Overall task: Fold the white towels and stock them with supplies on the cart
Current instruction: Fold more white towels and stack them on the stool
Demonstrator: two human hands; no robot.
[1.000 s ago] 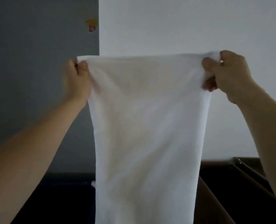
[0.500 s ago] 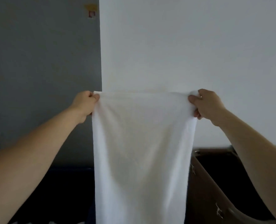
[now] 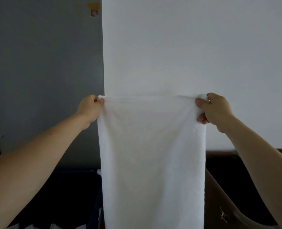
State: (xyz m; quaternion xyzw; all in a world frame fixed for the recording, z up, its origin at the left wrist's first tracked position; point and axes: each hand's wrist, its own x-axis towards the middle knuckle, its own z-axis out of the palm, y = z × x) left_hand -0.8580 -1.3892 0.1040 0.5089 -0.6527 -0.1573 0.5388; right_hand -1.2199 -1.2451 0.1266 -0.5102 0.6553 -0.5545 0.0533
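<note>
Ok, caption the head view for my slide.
Left hand and right hand hold a white towel stretched by its top corners.

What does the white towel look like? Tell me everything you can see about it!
The white towel is plain, soft-looking cloth with no pattern. It hangs straight down like a long banner, its top edge pulled level and almost taut. The left hand pinches one top corner, the right hand grips the other. A few gentle creases fan down from the corners. Its bottom end runs out of the picture, so its full length is hidden.
</note>
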